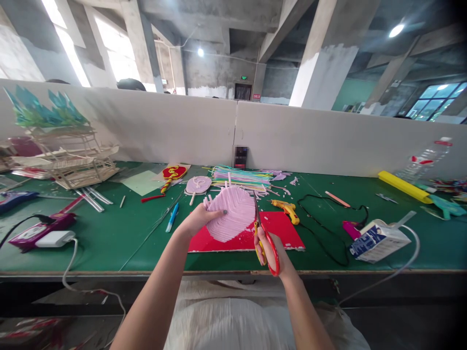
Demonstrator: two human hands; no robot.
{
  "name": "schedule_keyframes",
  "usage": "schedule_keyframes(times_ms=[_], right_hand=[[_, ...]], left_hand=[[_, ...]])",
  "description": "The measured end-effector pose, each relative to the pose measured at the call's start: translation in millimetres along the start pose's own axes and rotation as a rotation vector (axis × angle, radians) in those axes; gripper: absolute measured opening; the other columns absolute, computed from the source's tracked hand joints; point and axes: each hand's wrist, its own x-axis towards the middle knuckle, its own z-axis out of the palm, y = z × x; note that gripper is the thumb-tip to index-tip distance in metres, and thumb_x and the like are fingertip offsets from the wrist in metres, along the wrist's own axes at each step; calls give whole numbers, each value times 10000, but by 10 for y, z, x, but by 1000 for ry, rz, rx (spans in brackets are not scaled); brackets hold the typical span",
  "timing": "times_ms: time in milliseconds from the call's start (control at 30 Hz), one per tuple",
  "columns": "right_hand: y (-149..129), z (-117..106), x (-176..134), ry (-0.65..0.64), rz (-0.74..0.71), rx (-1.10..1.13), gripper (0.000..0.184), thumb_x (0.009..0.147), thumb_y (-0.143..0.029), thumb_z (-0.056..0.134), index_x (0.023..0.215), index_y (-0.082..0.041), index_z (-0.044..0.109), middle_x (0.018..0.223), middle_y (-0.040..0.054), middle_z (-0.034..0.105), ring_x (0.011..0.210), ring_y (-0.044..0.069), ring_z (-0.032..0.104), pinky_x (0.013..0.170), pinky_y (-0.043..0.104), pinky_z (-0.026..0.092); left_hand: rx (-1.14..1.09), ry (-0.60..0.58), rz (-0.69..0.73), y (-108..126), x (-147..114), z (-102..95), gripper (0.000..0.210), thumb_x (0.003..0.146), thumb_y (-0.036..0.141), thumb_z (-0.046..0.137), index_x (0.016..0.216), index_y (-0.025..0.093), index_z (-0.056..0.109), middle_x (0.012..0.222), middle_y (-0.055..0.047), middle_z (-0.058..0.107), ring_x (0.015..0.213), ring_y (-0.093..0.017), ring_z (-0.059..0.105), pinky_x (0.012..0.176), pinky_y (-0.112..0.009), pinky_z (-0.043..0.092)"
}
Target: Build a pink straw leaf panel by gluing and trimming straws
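Note:
My left hand (199,221) is closed on the left edge of a pink, ribbed, roughly round panel (231,214) made of rows of pipe cleaners, its thumb lying across the front. In my right hand (272,250) is a pair of scissors (273,262) with red and yellow handles, fingers through the loops. The blades point up beside the panel's right edge; whether they touch it I cannot tell. Underneath both hands lies a red board (292,233) sprinkled with small pink scraps.
Behind the panel lie many coloured pipe cleaners (251,180), a pink round fan shape (198,184) and a red-and-yellow one (174,172). A yellow glue gun (288,210), blue pen (172,217), milk carton (379,240) and power strip (44,231) stand around on the green table (120,233).

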Motion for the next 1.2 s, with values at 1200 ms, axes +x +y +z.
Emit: schedule_keyframes(times_ms=[1200], right_hand=[[-20, -134, 9, -182, -40, -97, 638, 729, -843, 337, 733, -216, 455, 467, -87, 341, 393, 79, 342, 394, 208, 321]], left_hand=[[-102, -109, -12, 34, -2, -100, 462, 570, 330, 848, 955, 137, 682, 971, -98, 722, 920, -261, 673, 855, -391, 534]])
